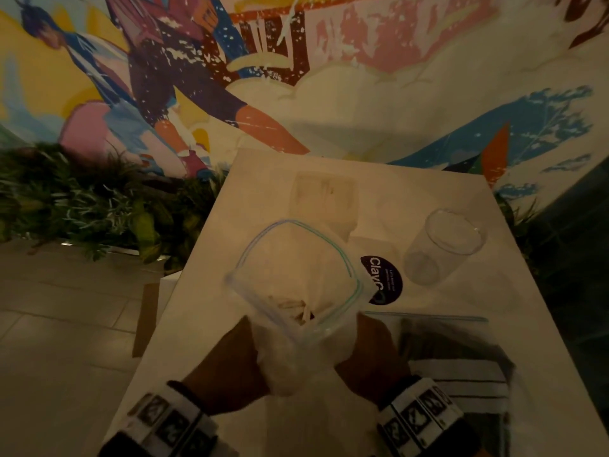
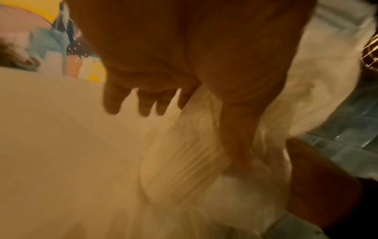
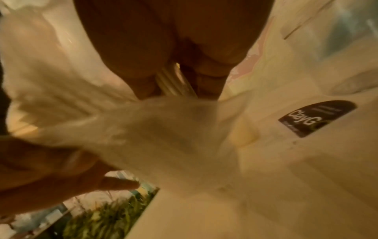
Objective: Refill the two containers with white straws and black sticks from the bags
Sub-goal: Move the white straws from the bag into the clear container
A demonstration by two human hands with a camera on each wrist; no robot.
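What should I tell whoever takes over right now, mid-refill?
Left hand and right hand: both grip the lower part of the zip bag of white straws, held up over the table with its mouth open.
Bag of black sticks: lying flat by the right wrist, untouched.
Clear round container: upright at far right, looks empty.
Second container: at the far edge, contents too dim to tell.
Done: straw bag opened. Left: fill both containers.
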